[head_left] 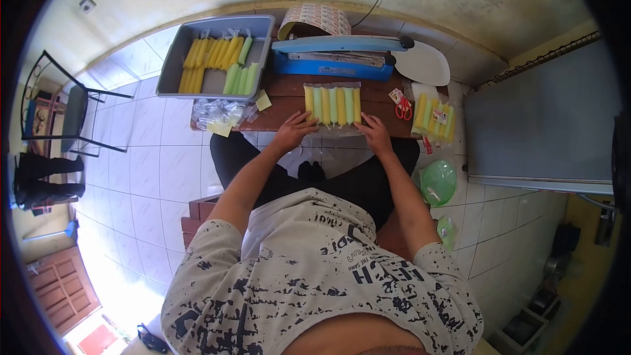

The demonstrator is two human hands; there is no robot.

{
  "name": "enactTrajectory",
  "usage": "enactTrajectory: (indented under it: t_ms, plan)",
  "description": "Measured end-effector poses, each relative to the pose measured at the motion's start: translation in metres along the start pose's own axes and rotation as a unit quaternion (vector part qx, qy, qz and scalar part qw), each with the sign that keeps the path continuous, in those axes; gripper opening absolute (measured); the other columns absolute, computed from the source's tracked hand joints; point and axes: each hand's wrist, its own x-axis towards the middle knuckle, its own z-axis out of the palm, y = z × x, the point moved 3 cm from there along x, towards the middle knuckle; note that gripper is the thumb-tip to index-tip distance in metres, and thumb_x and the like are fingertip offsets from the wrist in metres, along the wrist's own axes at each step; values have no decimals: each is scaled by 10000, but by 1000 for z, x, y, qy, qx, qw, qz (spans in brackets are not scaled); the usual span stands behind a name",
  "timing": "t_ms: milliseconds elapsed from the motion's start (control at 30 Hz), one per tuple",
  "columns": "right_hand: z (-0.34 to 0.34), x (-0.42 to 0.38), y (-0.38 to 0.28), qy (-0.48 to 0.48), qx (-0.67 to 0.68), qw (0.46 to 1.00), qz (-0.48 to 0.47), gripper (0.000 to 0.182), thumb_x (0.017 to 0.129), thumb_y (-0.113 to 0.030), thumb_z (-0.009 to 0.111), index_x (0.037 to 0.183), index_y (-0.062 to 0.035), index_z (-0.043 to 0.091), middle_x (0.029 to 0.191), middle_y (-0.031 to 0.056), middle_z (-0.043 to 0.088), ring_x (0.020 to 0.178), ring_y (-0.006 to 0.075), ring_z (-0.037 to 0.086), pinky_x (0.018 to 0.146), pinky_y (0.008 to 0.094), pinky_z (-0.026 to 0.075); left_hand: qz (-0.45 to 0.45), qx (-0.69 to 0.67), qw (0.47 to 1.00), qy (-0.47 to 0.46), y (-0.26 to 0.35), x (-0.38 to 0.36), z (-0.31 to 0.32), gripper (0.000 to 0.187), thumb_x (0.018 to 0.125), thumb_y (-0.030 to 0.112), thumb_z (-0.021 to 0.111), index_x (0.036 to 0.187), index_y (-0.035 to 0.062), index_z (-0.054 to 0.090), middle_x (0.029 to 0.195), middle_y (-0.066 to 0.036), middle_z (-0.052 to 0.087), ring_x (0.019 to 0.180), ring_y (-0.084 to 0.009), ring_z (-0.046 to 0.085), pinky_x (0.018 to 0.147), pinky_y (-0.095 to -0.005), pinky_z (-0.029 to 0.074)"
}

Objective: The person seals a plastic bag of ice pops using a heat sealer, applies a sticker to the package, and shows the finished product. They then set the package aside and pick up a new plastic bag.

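Observation:
A clear bag of yellow and pale green sticks (333, 104) lies flat at the front edge of the brown table (282, 95). My left hand (294, 130) touches the bag's left lower side, and my right hand (374, 133) touches its right lower side. The fingers of both hands are spread, and neither is wrapped round the bag. Behind the bag stands a blue sealing machine (334, 66). Red scissors (403, 109) lie to the right, beside another filled bag (434, 118).
A grey tray (172, 75) of yellow and green sticks stands at the left, with clear plastic bags (223, 111) in front. A white plate (427, 64) is at the back right. A green plastic bag (438, 182) hangs beside my right knee. A grey cabinet (539, 118) stands at the right.

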Motion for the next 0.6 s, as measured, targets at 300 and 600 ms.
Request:
enactTrajectory:
  t_ms: [300, 600]
  plan:
    - [6, -4, 4, -2, 151, 983, 100, 241, 804, -50, 634, 1006, -146, 724, 1299, 73, 564, 1128, 318, 524, 962, 382, 431, -78, -133, 987, 46, 1, 1, 3, 195, 862, 68, 534, 971, 124, 685, 1199, -7, 637, 1287, -251, 452, 1090, -473, 310]
    - [5, -2, -1, 45, 207, 970, 120, 102, 818, -75, 637, 891, -14, 673, 1278, 113, 580, 1161, 332, 517, 971, 391, 412, -188, -235, 948, 105, 6, 5, -5, 191, 890, 148, 569, 1019, 119, 707, 1240, -117, 603, 1237, -298, 492, 1088, -458, 297]
